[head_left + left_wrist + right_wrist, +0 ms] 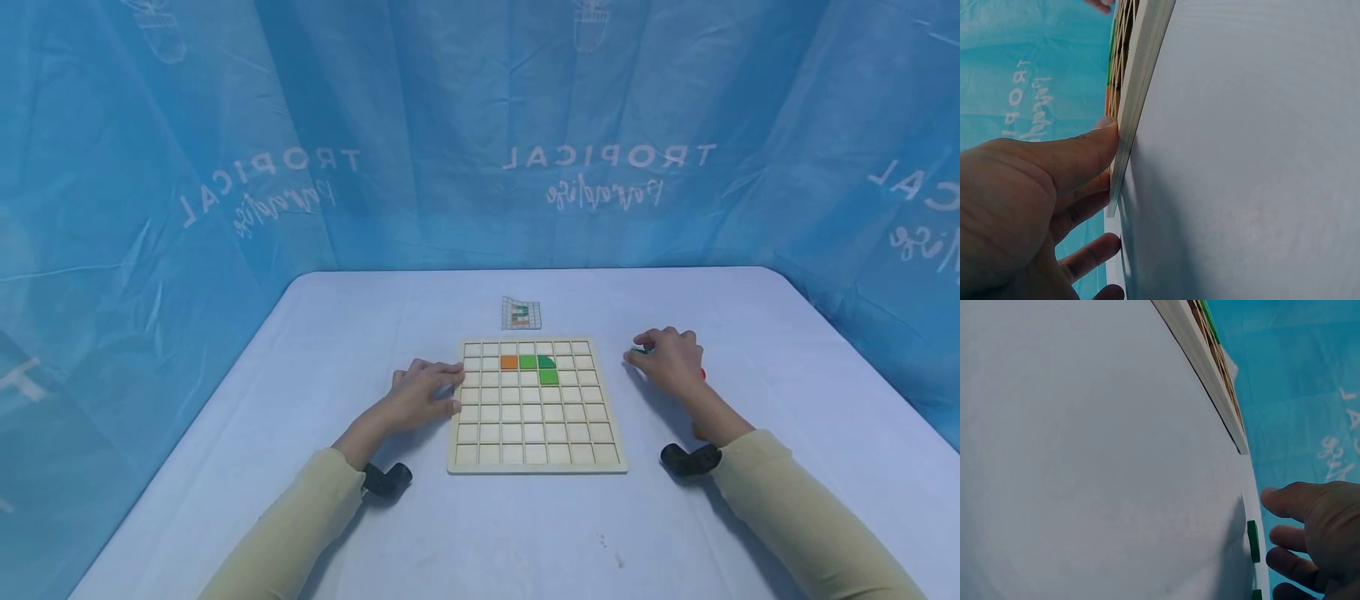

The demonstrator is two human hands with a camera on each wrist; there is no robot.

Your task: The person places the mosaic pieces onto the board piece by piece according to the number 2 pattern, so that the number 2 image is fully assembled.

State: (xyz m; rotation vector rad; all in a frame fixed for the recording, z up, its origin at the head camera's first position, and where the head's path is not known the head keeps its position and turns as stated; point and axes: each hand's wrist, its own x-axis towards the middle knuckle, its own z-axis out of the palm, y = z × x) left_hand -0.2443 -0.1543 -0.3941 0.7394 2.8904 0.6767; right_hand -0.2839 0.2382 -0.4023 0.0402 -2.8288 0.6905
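A pale wooden grid board point(531, 412) lies on the table. It bears an orange square tile point(509, 362), a light green tile point(528, 362), a dark green rounded tile point(546, 362) and another green tile point(549, 377). My left hand point(420, 396) rests at the board's left edge, with thumb and fingertips touching the rim in the left wrist view. Right of the board, my right hand point(667, 362) hovers over a green piece point(1254, 541) on the table, its thumb and fingers apart. A second green piece point(1257, 594) shows at the bottom of the right wrist view.
A small printed grid card point(521, 314) lies behind the board. Near the right wrist, a red piece point(703, 374) and an orange-brown piece point(699, 432) are partly hidden by the arm. A blue curtain point(480, 217) hangs behind the white table point(360, 325).
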